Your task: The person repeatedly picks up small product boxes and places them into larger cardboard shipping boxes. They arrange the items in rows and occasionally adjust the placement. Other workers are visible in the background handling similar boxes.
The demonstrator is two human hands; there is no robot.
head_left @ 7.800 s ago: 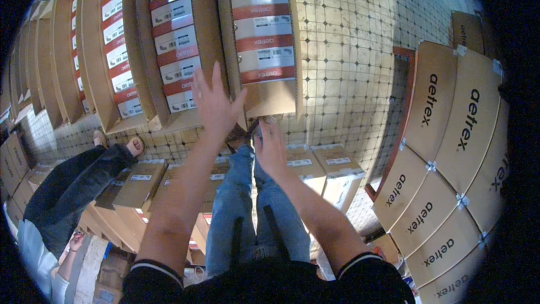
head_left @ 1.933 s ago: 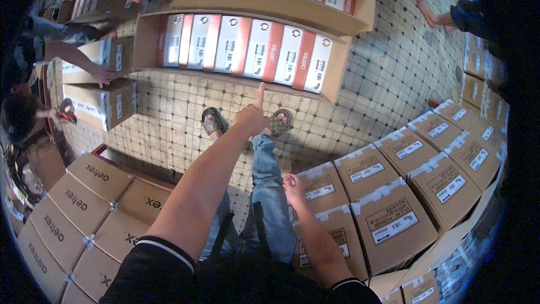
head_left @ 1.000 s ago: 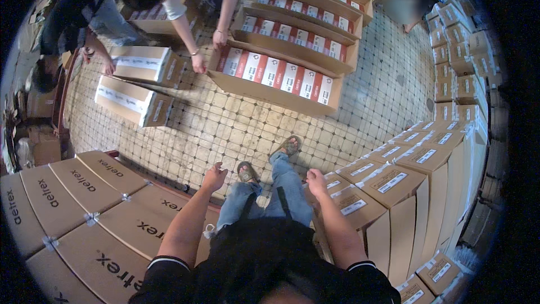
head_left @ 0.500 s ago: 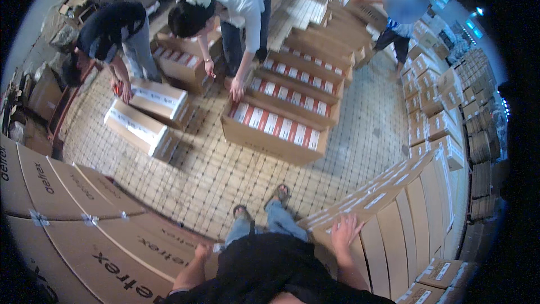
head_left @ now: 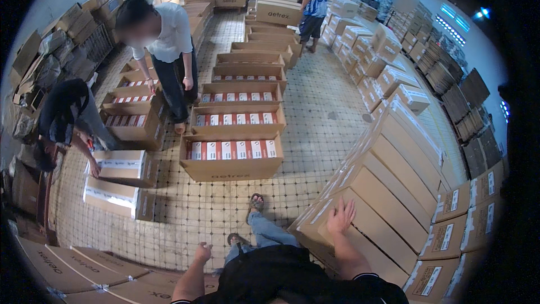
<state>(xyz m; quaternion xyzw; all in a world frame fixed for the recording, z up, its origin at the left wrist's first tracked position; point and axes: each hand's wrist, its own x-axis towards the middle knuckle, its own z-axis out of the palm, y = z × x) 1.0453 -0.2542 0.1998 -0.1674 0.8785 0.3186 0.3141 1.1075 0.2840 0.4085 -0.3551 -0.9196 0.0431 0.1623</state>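
My right hand rests open, fingers spread, on top of a closed brown carton in the row at my right side. My left hand hangs beside my left thigh, fingers curled in, with nothing visible in it. Below it stand the printed cartons at the lower left; I see no contact between them. Ahead of my feet is an open carton packed with red and white boxes. More open cartons line up behind it.
At left, a person in dark clothing bends with a hand at a taped carton. Another taped carton lies nearer. Someone in a white shirt stands between open rows. Farther back, a person stands by a carton. Stacked cartons line the right.
My view has lifted and turned, showing more of the far room. The white-shirted person has straightened and no longer touches the nearest open carton. My right hand stays on the cartons.
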